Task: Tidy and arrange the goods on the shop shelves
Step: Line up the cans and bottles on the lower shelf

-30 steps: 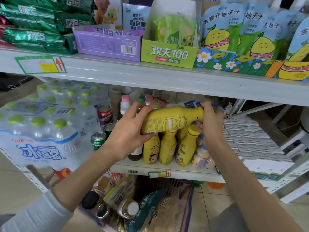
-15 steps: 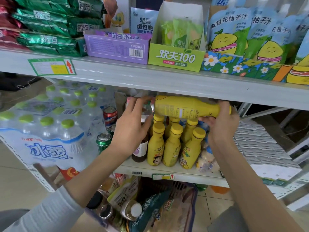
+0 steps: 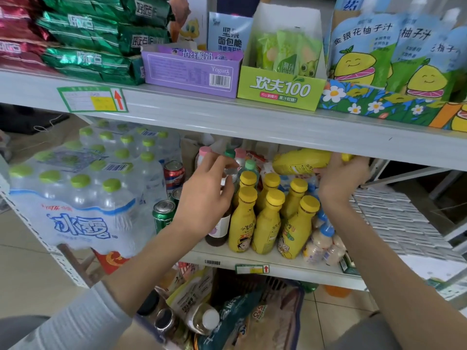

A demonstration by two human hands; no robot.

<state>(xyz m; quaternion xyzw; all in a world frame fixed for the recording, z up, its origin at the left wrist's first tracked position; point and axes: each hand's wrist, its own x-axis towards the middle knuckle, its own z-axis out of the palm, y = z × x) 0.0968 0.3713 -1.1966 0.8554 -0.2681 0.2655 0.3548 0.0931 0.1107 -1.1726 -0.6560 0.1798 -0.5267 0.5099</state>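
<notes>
Yellow bottle (image 3: 300, 161), grasped sideways by the right hand (image 3: 340, 181), hovers at one o'clock above the yellow row (image 3: 266, 221), not yet shelved; left hand (image 3: 206, 198) grip released.

Bright, even light; soft shadow beneath upper shelf (image 3: 227, 117); glare on green foil packs (image 3: 86, 60); edges bow outward; yellow bottle (image 3: 300, 161) slightly blurred.

Grey metal shelf board (image 3: 252, 122) is spanning above the left hand (image 3: 204, 198); glossy beige floor tiles (image 3: 25, 261) are lying below.
</notes>
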